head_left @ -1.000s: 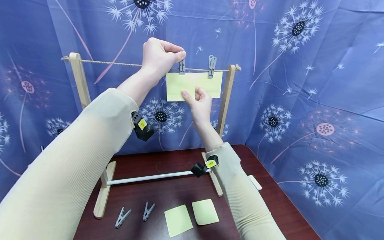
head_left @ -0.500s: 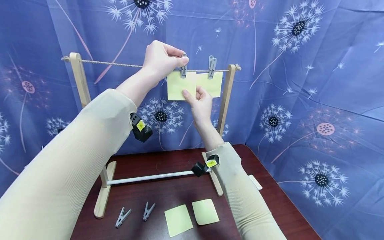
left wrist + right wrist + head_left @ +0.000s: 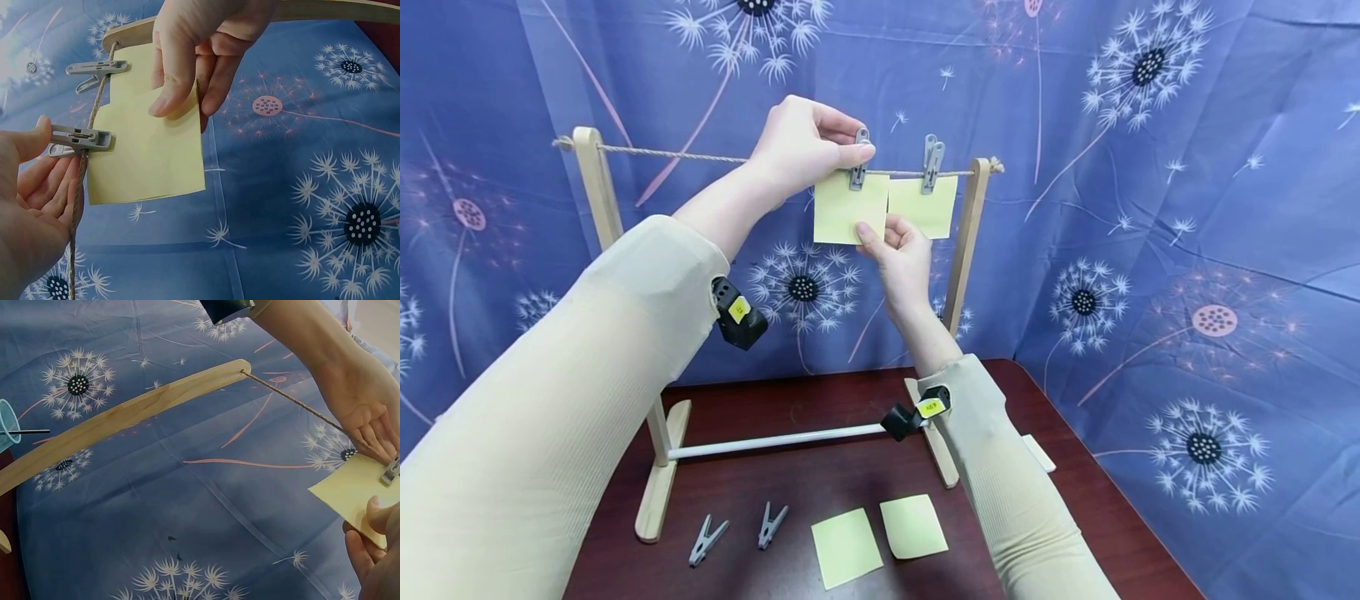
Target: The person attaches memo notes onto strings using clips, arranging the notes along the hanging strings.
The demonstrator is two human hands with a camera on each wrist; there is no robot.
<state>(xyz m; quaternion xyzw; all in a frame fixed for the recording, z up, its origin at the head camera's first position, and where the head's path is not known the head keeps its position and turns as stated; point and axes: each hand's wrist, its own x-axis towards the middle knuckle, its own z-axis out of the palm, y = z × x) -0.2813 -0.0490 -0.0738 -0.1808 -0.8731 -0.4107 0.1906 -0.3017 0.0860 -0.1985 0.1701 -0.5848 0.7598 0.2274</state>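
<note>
My left hand (image 3: 801,143) pinches the handle end of a grey clothespin (image 3: 81,139) between thumb and fingers. That clothespin sits across the rope and overlaps the top edge of a yellow sticky note (image 3: 842,212). Below it, my right hand (image 3: 901,258) pinches the note near its lower right corner, thumb in front and fingers behind. Just to the right, a second yellow note (image 3: 928,208) hangs from the rope (image 3: 685,156) under another grey clothespin (image 3: 932,165); the first note and my right hand partly cover it.
A wooden stand holds the rope between two posts, left (image 3: 597,187) and right (image 3: 967,250), with a white bar (image 3: 775,443) low between them. On the dark red table (image 3: 760,575) lie two grey clothespins (image 3: 707,540) and two yellow notes (image 3: 847,550). Patterned blue cloth (image 3: 1075,208) hangs behind.
The clothespin in my left hand has come down slightly, so its tip overlaps the note's top edge further. My right hand keeps its pinch on the note.
</note>
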